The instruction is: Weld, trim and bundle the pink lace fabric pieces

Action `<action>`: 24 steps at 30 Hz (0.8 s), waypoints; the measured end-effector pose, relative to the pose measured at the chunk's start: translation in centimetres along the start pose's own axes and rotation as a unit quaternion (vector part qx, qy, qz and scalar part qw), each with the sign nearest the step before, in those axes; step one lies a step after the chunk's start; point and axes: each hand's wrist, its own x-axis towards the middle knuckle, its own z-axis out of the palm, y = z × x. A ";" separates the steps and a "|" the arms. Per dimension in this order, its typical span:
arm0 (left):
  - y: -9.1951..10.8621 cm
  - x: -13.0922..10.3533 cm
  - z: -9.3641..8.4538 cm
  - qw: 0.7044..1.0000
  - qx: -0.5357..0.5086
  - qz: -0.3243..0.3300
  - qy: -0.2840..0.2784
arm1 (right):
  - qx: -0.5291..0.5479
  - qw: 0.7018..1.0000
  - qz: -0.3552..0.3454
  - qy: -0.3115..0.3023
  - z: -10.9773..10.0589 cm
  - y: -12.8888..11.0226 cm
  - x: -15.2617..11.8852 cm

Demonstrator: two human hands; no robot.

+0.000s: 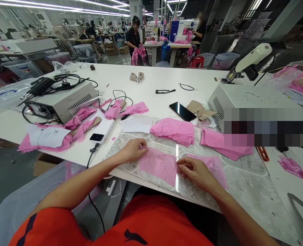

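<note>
A sheer pink lace piece (158, 166) lies over the marbled mat in front of me. My left hand (134, 150) is closed on its upper left corner, thumb and fingers pinched together. At the lace's right edge, my right hand (196, 171) has its fingers bent and its thumb drawn in, the fingertips closed on the edge. Partly hidden behind that hand is a second pink piece (215, 166). Just beyond sits a stack of pink lace (173, 130). Flat pink fabric pieces (224, 141) are piled to its right.
The marbled mat (254, 191) covers the front of the white table (151, 77). A black phone (182, 111), a white power bank (102, 131) with a cable and a grey box device (64, 99) stand around. Scissors (301, 205) lie at the right. Co-workers are in the background.
</note>
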 end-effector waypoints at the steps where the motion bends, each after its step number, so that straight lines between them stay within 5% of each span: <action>1: 0.0 0.1 0.0 1.000 -0.007 0.001 -0.008 | -0.016 1.000 -0.008 0.006 -0.1 0.0 0.0; 7: -0.2 0.5 -0.1 1.000 0.015 0.008 -0.014 | -0.188 0.964 -0.140 0.125 0.5 -1.2 0.5; 14: 0.1 0.1 0.1 0.998 0.064 0.004 -0.010 | -0.259 0.951 -0.133 0.101 2.4 -2.7 3.2; 24: 0.1 1.4 -1.0 0.998 -0.023 0.050 0.005 | -0.292 0.942 -0.146 0.079 0.9 -2.3 4.3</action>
